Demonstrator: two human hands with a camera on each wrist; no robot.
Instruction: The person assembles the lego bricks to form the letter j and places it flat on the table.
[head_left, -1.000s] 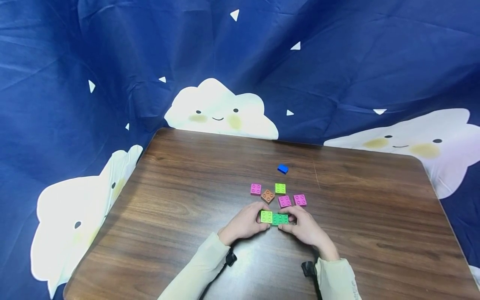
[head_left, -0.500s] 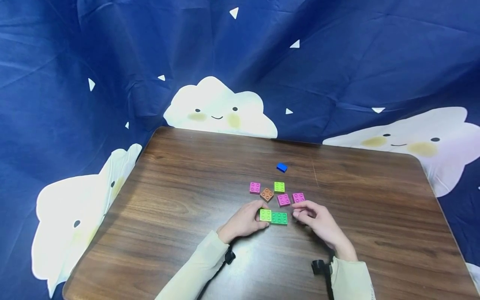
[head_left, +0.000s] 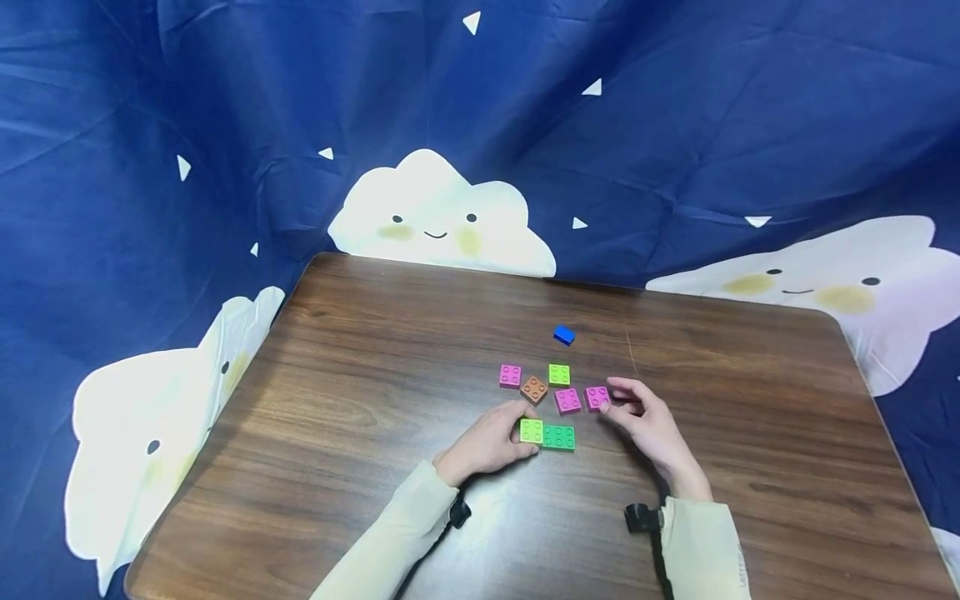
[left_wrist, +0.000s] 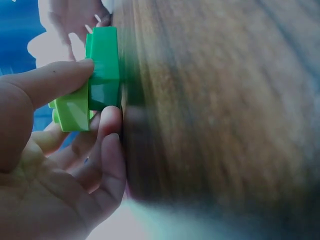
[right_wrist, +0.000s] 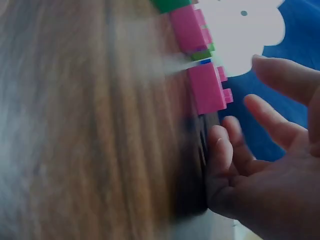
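My left hand [head_left: 491, 440] pinches a lime-green building brick [head_left: 531, 431] between thumb and fingers. That brick sits on the left end of a longer dark green brick [head_left: 559, 437], whose studs show to the right; in the left wrist view the green brick [left_wrist: 106, 70] lies low against the table. On the right, my right hand [head_left: 651, 425] has its thumb and fingers spread beside a pink brick [head_left: 597, 398]. The right wrist view shows a gap between the fingertips and the pink brick [right_wrist: 207, 89], so nothing is held there.
Left of that pink brick lie another pink brick [head_left: 567, 401], a brown one [head_left: 534, 390], a lime one [head_left: 559, 375] and a third pink one [head_left: 510, 376]. Farther back is a blue piece [head_left: 564, 335]. The wooden table [head_left: 375, 333] ends at a blue cloud-print curtain [head_left: 637, 167].
My right hand has let go of the dark green brick and moved right and slightly forward to the rightmost pink brick. The left hand keeps its hold in about the same place.
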